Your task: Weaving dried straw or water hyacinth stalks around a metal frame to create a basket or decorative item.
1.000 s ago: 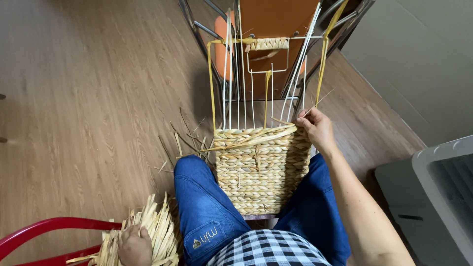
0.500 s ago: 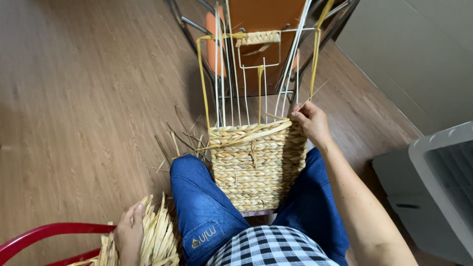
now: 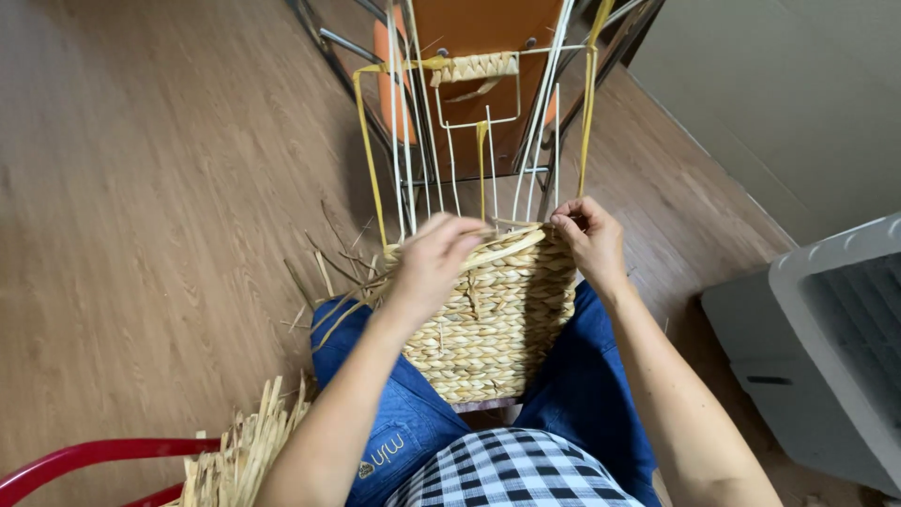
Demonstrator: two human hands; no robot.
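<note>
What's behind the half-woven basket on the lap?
Behind the woven basket, its bare wire frame rises before an orange chair with metal legs. The chair's seat and feet are hidden.

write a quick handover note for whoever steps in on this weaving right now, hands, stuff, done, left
Left hand: on the top edge of the woven basket, fingers on a flat straw strand.
Right hand: pinching the weave at the top right corner, by the wire frame.
Basket sits between the knees; spare straw bundle lies at lower left on a red chair.
Done: lower part woven.
Left: upper wire uprights are bare, apart from a small woven strip at the top.
</note>
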